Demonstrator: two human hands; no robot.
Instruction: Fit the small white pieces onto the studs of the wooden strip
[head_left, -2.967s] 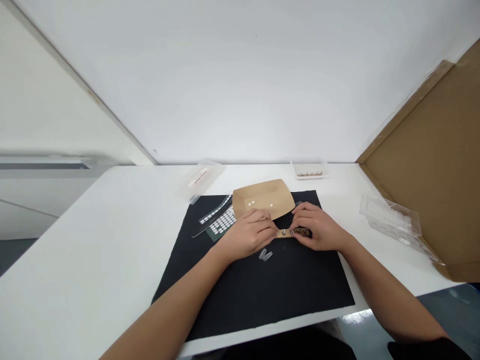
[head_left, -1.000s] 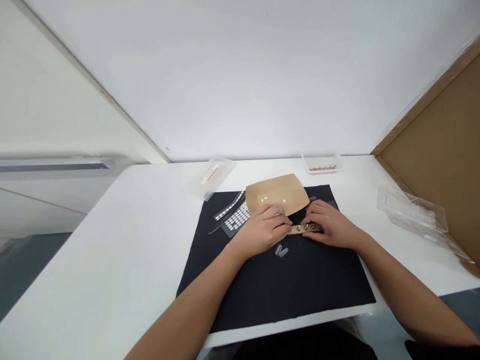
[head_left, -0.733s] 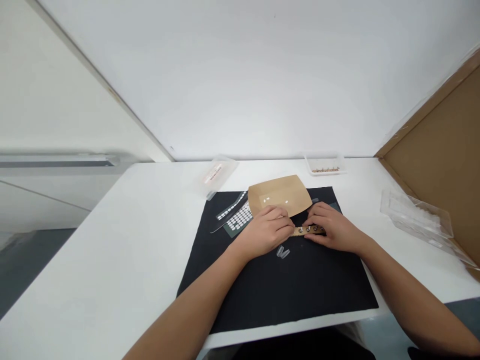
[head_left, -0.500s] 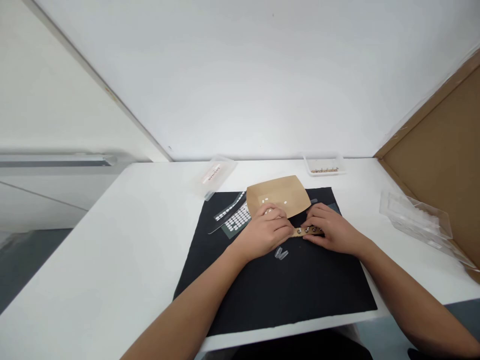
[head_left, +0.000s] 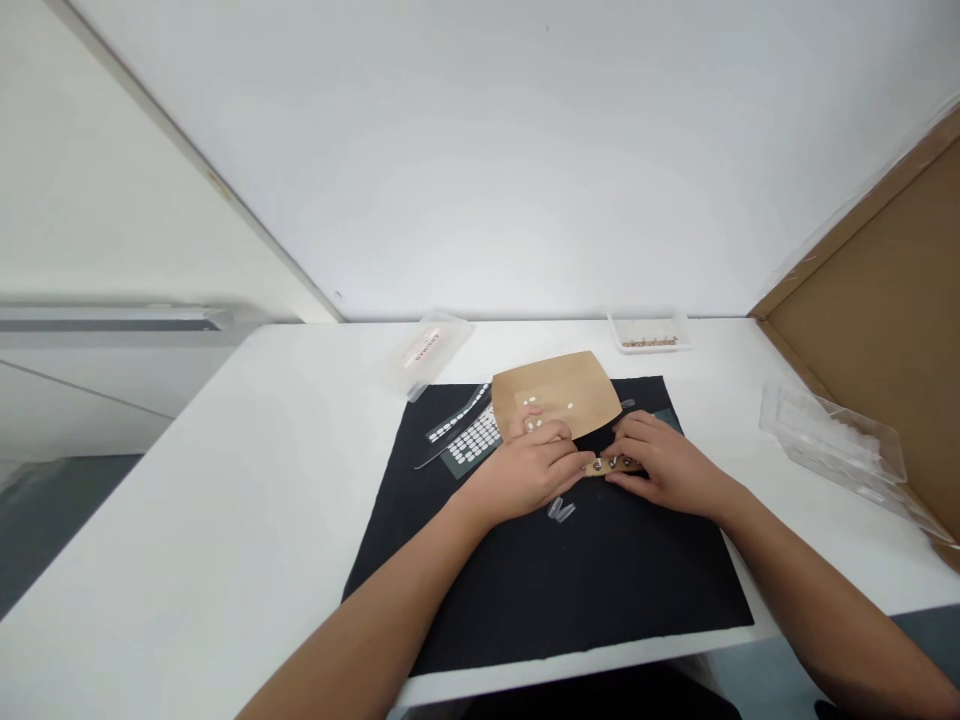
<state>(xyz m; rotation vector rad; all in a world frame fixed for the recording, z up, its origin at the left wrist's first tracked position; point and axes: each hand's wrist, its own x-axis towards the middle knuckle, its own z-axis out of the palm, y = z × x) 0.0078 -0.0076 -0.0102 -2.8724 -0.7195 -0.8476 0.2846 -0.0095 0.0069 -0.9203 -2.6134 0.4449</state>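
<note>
A narrow tan strip [head_left: 604, 466] with several small round metal pieces lies across the black mat [head_left: 585, 590]. Its left end is gripped by my left hand [head_left: 529, 472], fingers bent and partly over the tan paper tray [head_left: 559, 385]. My right hand [head_left: 664, 462] has thumb and fingers closed around the strip's right end. Small white oval stickers [head_left: 534, 425] show on the tray by my left fingertips. Just below that hand, clear nail-tip-shaped pieces [head_left: 561, 510] rest on the mat.
Left of the tray are a sheet of white oval stickers [head_left: 472, 440] and thin tweezers [head_left: 442, 452]. Behind stand a clear lid [head_left: 431, 350] and a small box [head_left: 649, 330] with metal pieces. Clear plastic boxes [head_left: 840, 440] sit at right, beside a cardboard panel [head_left: 885, 300].
The fingers of my left hand have shifted slightly, uncovering more white stickers on the tray. My right hand stays on the strip, nearly unmoved.
</note>
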